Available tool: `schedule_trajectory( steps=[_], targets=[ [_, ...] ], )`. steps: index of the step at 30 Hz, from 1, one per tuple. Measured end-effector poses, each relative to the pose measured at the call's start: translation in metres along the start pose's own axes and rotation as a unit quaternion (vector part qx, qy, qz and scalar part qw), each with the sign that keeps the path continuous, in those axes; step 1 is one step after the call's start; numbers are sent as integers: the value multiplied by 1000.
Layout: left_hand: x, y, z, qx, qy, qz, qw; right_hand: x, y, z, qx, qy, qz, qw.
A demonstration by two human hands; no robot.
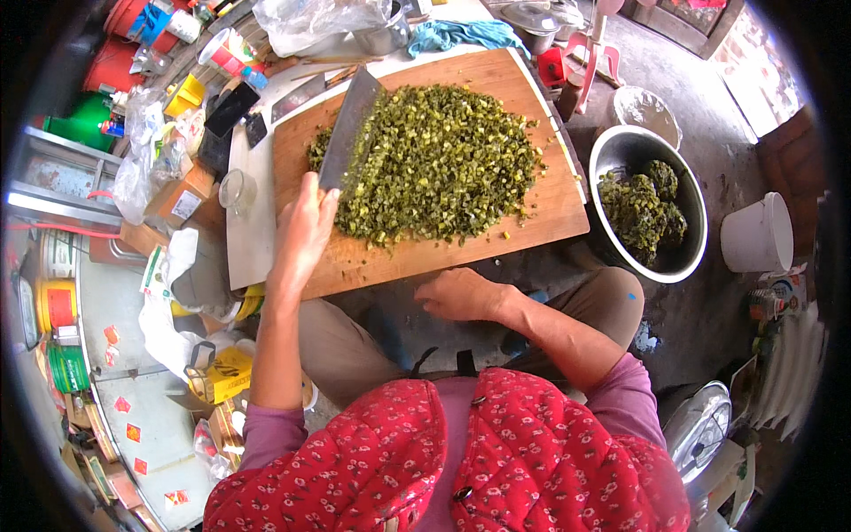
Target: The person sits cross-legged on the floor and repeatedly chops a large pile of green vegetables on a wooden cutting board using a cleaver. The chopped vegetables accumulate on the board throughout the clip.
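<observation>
My left hand (pixel 307 223) grips a broad cleaver (pixel 351 130) by its handle. The blade stands on edge at the left part of a wide heap of finely chopped green vegetables (pixel 439 166), with green bits stuck to its right face. A smaller portion of the greens shows left of the blade. Beneath the heap lies a wooden cutting board (pixel 552 219), with loose bits scattered about it. My right hand (pixel 462 294) hangs over my lap just off the board's near edge, fingers curled, nothing visible in it.
A steel basin (pixel 695 246) with clumps of dark greens stands to the right, near a white bucket (pixel 754 233). On the white table (pixel 247 259) are a glass jar (pixel 237 191), a black phone (pixel 232 108) and a blue cloth (pixel 459 36). Bags and boxes crowd the left.
</observation>
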State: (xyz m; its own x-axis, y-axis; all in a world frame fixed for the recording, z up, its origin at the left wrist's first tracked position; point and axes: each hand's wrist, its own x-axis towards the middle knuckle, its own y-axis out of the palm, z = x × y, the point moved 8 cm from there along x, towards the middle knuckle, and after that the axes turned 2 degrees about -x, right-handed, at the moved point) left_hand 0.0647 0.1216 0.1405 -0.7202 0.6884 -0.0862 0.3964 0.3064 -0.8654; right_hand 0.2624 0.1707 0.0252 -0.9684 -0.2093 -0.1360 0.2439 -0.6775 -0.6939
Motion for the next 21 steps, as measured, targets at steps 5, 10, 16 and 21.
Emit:
schedule_trajectory(
  steps=[5, 10, 16, 21],
  targets=[
    [-4, 0, -4, 7, 42, 28, 999, 1, 4, 5, -40, -24, 16, 999],
    [-8, -7, 16, -13, -45, -3, 999, 2, 5, 0, -21, -3, 13, 1000],
    [-9, -14, 26, -54, -49, 15, 997, 2, 7, 1, -35, -13, 23, 999],
    [-7, -19, 31, -24, -47, 7, 999, 1, 5, 2, -23, -20, 13, 999]
  ],
)
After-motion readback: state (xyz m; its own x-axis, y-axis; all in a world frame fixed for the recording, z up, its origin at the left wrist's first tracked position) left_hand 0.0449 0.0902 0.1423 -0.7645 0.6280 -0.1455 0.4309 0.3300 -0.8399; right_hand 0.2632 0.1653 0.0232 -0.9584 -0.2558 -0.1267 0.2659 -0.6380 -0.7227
